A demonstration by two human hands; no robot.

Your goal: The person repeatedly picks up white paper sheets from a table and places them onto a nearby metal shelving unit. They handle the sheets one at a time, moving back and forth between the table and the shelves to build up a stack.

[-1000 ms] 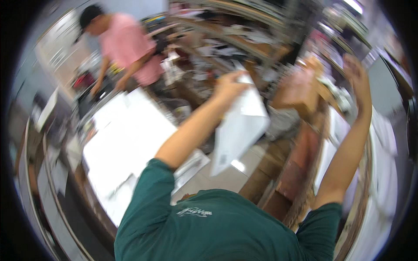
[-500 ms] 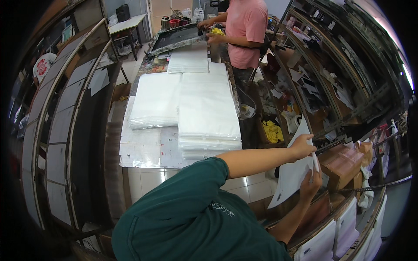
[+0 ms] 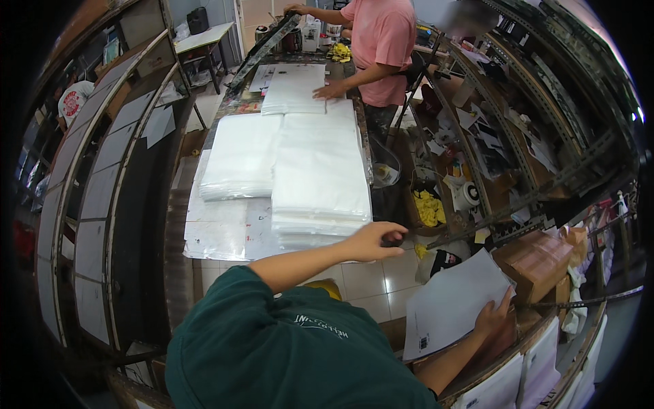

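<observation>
In the head view, the right hand (image 3: 493, 317) is clamped on a white sheet (image 3: 449, 307) at four o'clock. Well apart, the left hand (image 3: 377, 240) half-curls by a dark item (image 3: 392, 243), grip unclear. White stacks (image 3: 320, 163) lie on the worktop (image 3: 236, 104), eleven o'clock.

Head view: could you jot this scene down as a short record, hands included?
Left hand: fingers curled, near the large white stack; small dark thing at its fingers, unclear whether held
Right hand: holding a pale sheet
Behind the sheet: cardboard box
Co-worker: pink shirt; one hand on a smaller white stack, the other on a tilted dark frame
</observation>
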